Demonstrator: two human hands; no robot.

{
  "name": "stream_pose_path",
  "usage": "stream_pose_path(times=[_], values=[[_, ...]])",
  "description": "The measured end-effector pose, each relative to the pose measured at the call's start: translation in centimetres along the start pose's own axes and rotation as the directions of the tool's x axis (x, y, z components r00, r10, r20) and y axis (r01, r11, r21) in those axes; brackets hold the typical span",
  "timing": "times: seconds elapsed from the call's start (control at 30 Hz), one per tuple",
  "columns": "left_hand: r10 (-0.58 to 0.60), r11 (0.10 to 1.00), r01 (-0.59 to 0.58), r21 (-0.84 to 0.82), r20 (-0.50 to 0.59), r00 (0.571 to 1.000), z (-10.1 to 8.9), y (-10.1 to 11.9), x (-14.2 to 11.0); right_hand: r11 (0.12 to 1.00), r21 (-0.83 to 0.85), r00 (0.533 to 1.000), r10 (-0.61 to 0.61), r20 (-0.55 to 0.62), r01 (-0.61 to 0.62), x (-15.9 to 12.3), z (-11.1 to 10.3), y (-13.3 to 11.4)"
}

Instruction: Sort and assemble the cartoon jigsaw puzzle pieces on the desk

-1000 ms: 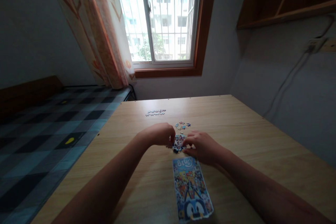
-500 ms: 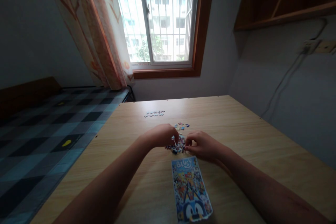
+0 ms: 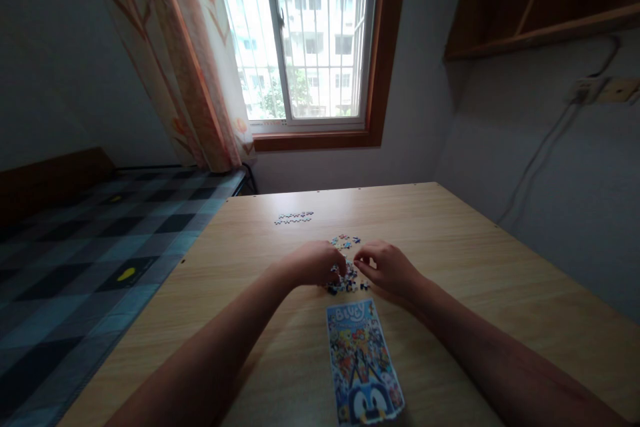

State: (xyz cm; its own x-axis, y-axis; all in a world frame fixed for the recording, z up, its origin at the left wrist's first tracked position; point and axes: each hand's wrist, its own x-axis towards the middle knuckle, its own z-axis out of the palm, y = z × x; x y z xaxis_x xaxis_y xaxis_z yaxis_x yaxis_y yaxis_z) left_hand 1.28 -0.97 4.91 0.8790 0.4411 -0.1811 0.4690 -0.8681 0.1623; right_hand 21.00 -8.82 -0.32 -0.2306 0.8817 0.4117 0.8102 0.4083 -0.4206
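Observation:
My left hand and my right hand meet over a small heap of loose jigsaw pieces on the wooden table. Both hands have their fingers curled in a pinch at the heap; what each one pinches is too small to make out. A few more pieces lie scattered just beyond the hands. Further off on the left lies a short row of joined pieces. A colourful picture card with a blue cartoon dog lies flat on the table, close to me.
A bed with a checked blue cover stands to the left of the table. Beyond the table are a barred window and a patterned curtain. A wooden shelf hangs on the right wall, above a wall socket.
Both hands have shifted a little farther from me over the heap, and my right hand has lifted its fingers into a pinch. The camera has tipped slightly.

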Motion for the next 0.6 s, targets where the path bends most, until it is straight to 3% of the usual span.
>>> stream_pose_path(times=[0.27, 0.6], values=[[-0.017, 0.998, 0.019, -0.056, 0.038, 0.999, 0.15, -0.06, 0.17, 1.0, 0.023, 1.0, 0.022, 0.006, -0.022, -0.13, 0.12, -0.36], [0.062, 0.984, -0.052, -0.17, 0.049, 0.997, 0.66, -0.3, 0.3, 0.999, 0.046, 1.0, 0.024, -0.008, -0.024, -0.26, 0.09, -0.76]])
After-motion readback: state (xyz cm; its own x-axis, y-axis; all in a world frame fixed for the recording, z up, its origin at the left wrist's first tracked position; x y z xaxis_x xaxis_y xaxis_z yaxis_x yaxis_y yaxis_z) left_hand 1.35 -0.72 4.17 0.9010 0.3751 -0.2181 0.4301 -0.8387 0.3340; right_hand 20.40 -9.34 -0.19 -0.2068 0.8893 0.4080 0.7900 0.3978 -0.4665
